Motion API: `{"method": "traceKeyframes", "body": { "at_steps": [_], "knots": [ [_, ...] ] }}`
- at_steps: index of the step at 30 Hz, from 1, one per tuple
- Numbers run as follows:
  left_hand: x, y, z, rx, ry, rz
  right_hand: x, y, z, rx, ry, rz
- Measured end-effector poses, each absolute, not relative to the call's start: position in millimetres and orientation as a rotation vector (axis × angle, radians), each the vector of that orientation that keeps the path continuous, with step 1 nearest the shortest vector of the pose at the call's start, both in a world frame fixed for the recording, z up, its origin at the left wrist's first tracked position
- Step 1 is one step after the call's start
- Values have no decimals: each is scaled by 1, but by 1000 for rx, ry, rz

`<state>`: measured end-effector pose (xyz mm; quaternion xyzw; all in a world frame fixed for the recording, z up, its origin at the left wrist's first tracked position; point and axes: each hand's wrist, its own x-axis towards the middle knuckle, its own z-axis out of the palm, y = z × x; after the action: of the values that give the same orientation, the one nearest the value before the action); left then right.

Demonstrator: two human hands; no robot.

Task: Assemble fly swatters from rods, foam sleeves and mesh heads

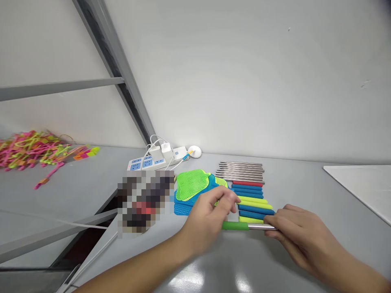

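Note:
My right hand (301, 232) pinches a thin metal rod (258, 226) just above the table. A green handle sleeve (236, 226) covers the rod's left part. My left hand (209, 213), its fingers curled, is at the sleeve's left end, which its palm hides. Just behind lies a column of loose sleeves: yellow-green sleeves (255, 202), blue sleeves (249, 191) and a red sleeve (247, 183). Farther back, several bare metal rods (240, 169) lie side by side. Left of them rests a pile of perforated fly swatter heads, with a green head (192, 184) over blue heads (182, 209).
A white power strip (159, 163) with plugged-in chargers stands near the wall, beside a round white object (195, 151). A pixelated patch (146, 203) covers something at the table's left edge. Pink and yellow items (33, 150) are heaped far left. A white panel (363, 187) lies right.

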<state>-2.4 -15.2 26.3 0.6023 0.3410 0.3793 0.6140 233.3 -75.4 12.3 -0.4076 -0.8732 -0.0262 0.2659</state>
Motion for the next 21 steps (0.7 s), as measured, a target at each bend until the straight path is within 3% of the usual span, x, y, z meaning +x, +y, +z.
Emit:
{"method": "traceKeyframes", "body": {
  "at_steps": [9, 15, 21],
  "knots": [
    [-1, -24, 31, 2617, 909, 319, 246, -71, 19, -1169, -2183, -142],
    [-42, 26, 57, 2531, 1446, 542, 241, -70, 12, -1356, -1883, -34],
    [-60, 43, 56, 2464, 1614, 284, 239, -71, 7, -1320, -1969, 31]
  ]
}}
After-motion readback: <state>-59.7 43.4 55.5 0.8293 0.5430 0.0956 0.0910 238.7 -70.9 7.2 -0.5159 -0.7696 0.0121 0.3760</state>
